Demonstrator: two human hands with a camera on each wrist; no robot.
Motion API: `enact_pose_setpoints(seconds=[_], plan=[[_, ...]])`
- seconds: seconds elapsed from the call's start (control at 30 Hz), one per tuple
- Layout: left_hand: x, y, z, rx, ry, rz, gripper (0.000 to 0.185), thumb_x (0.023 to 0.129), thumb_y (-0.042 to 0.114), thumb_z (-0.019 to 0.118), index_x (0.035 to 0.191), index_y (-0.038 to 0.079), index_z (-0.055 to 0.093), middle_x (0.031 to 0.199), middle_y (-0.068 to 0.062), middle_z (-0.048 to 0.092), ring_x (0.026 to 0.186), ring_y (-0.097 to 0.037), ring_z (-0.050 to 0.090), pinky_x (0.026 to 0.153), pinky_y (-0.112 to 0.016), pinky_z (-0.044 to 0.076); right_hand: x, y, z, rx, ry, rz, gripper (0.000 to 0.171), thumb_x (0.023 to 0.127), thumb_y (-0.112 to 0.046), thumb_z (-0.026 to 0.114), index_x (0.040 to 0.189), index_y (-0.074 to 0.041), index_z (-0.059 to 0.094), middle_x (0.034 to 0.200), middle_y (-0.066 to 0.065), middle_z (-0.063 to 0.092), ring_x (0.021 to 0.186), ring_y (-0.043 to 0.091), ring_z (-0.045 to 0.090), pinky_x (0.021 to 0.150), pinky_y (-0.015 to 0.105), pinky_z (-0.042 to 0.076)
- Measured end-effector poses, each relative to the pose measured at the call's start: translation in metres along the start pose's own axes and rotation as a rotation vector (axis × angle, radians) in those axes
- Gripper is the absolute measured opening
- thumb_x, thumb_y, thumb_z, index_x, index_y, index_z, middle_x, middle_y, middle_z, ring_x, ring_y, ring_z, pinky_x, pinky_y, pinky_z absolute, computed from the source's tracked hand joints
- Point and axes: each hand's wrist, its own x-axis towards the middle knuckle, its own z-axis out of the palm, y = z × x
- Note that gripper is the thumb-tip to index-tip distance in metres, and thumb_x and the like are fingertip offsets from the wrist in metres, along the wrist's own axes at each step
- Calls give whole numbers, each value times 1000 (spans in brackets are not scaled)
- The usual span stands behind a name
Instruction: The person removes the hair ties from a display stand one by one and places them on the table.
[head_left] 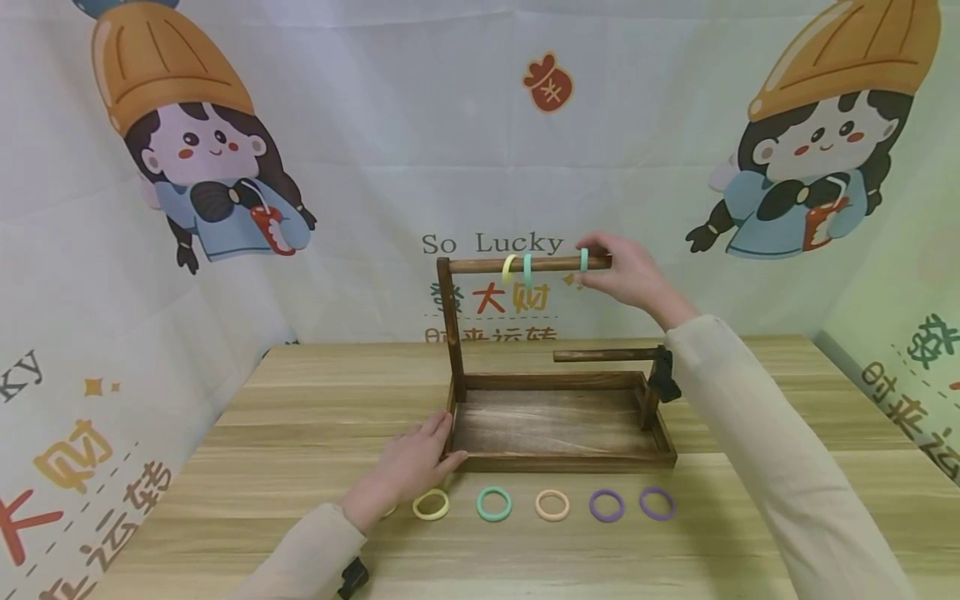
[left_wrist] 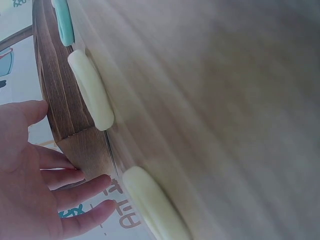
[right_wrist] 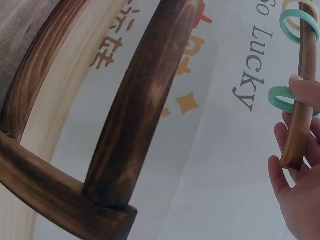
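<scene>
- Right hand (head_left: 626,271): right of centre in the frame from the head, at the free end of the upper rod (head_left: 555,265). Thumb and fingers pinch a green ring (head_left: 584,259), which sits around that rod.
- Left hand (head_left: 408,462): lower centre-left, touching the front left corner of the tray (head_left: 562,461). Its fingers lie fairly straight, thumb spread apart from them along the front wall.
- Further left on the upper rod hang a second green ring (head_left: 528,270) and a pale yellow ring (head_left: 509,268), near each other and apart from the pinched one.
- A post (head_left: 452,333) rises at the tray's left end and bears the upper rod. The lower rod (head_left: 603,356) runs level above the tray's right half; a black device (head_left: 663,375) on the right wrist hides part of its right end.
- In front of the tray, along the bottom of the frame, lies a row on the table (head_left: 300,433). From the left: a yellow ring mostly hidden by the left hand, a clear yellow ring (head_left: 431,505), a third green ring (head_left: 494,504), a peach ring (head_left: 552,505) and two purple rings (head_left: 607,506).
- Behind hangs a printed cloth (head_left: 420,125), "So Lucky" at its centre.
</scene>
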Motion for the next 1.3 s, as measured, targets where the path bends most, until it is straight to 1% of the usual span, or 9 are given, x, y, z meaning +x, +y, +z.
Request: enact_pose_setpoints(seconds=[0.2,0.3,0.47,0.57,0.67,0.9,1.07,1.3], plan=[[0,0,-1,-3,-2,1,64,90,43,44,133,-4,34,135,-19,33,111,-43,41,85,-56,34,-3,6,-3,2,32,-9,39,77,-3,65,113,3,52,104,18,57,96,30,52,83,41,40],[0,0,-1,-7,2,4,64,90,42,44,132,-5,35,135,-20,33,110,-43,42,85,-55,35,-5,11,-5,-16,41,-6,40,77,-4,65,114,3,51,105,18,56,98,30,51,83,42,39],[0,0,-3,-14,12,13,63,90,41,45,132,-5,35,134,-21,34,109,-43,43,86,-52,36,-9,17,-10,-63,58,9,39,78,-7,65,114,1,52,103,16,55,95,28,48,83,43,36],[-1,0,-3,-13,10,14,63,90,41,45,132,-6,35,134,-21,34,108,-43,43,86,-52,36,-12,21,-12,-70,71,20,38,78,-8,65,114,-1,52,104,16,55,96,28,47,83,45,36],[0,0,-3,-10,6,10,63,90,42,44,132,-5,35,134,-20,34,108,-43,43,85,-52,36,-15,23,-14,-60,86,25,38,79,-8,64,114,-1,51,104,16,55,97,29,48,83,46,36],[0,0,-2,-11,-5,-1,63,90,42,44,133,-4,35,135,-19,33,109,-43,42,84,-54,37,-21,27,-16,-48,135,16,37,78,-7,64,112,1,52,99,17,57,94,30,50,79,47,38],[0,-1,0,-5,-6,-5,64,90,42,44,133,-3,34,135,-19,33,110,-43,42,84,-55,36,-25,30,-18,-35,165,19,36,79,-6,64,112,2,52,99,18,56,93,32,51,76,45,39],[0,-1,1,-3,-2,-6,64,90,43,43,134,-3,33,136,-18,32,110,-43,42,85,-55,35,-32,35,-19,8,222,35,37,80,-7,63,113,3,51,100,18,55,90,31,52,75,44,40]])
